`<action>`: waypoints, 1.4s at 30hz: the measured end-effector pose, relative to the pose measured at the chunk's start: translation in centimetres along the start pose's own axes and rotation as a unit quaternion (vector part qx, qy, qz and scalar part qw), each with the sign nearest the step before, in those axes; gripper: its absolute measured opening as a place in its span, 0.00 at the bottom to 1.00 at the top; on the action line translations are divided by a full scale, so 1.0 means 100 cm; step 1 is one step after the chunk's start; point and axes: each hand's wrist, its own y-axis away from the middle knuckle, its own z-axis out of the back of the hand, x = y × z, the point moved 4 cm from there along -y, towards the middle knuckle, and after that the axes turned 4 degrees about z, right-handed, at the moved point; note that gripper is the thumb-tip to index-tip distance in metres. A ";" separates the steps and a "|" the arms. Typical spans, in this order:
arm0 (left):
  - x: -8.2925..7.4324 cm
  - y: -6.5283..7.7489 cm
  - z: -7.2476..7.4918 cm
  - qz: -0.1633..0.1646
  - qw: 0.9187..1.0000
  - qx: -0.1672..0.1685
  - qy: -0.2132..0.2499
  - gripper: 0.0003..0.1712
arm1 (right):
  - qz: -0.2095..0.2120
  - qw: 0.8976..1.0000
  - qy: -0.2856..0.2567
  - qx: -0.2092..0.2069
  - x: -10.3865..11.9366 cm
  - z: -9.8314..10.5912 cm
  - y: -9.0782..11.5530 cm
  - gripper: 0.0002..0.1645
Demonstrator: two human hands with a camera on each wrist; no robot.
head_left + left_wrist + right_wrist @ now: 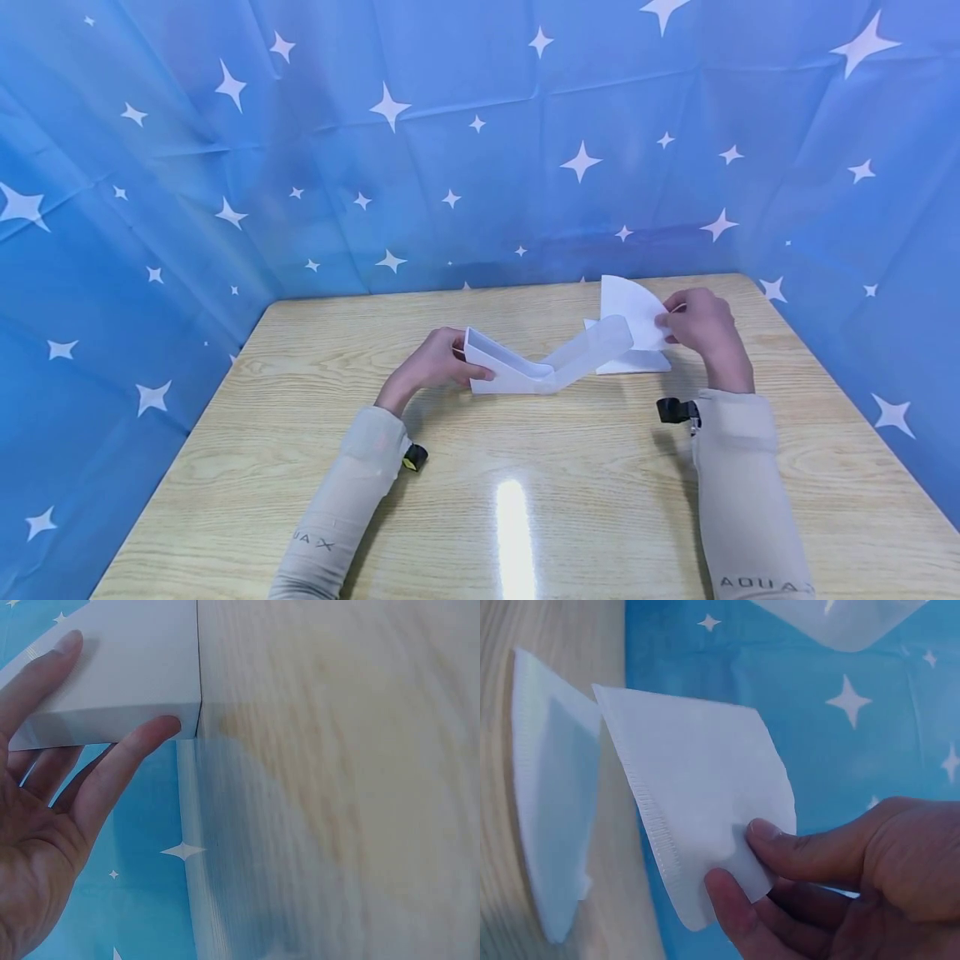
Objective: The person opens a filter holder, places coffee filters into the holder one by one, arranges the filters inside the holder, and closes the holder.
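Left wrist view: white holder point(142, 656) cut off at upper left; right wrist view: clear lid point(847, 619) cropped by top edge; head view: worktop point(427, 542) runs off bottom edge, start of lettering point(324, 544) on left sleeve point(356, 483) hidden

White box point(142, 667) in the left grip point(45, 844), with wood-grain tabletop point(345, 787) and blue star-patterned cloth point(142, 817) alongside.
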 end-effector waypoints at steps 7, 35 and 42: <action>0.000 0.001 0.001 -0.002 1.000 0.000 0.001 0.23 | 0.007 1.000 0.004 -0.023 0.014 0.006 0.005 0.22; 0.000 -0.001 0.000 0.001 1.000 0.010 0.003 0.23 | 0.051 0.995 0.018 -0.080 0.045 0.016 0.016 0.18; -0.001 -0.001 0.001 -0.008 1.000 0.009 0.006 0.23 | 0.073 0.992 0.025 -0.096 0.059 0.017 0.020 0.15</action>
